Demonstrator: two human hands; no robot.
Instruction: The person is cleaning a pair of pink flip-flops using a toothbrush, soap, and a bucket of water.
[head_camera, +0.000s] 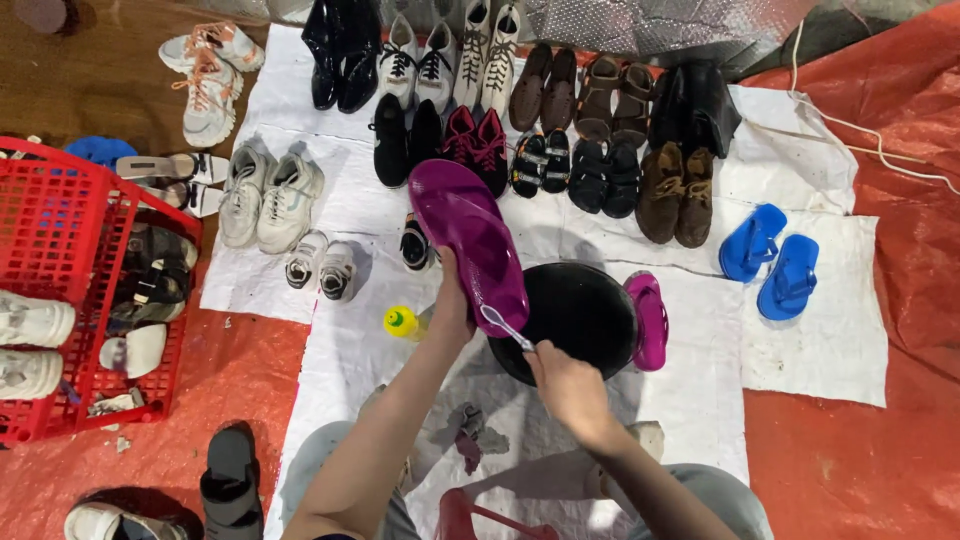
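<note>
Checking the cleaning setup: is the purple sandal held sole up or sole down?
Sole up: the left hand holds the purple sandal tilted over the black basin, its smooth underside showing.

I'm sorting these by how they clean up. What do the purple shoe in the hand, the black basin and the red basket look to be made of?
Purple shoe: likely moulded rubber or plastic, smooth with a wet-looking sheen. Black basin: probably plastic, dark and plain, though hard to tell. Red basket: rigid plastic, an open moulded grid.
</note>
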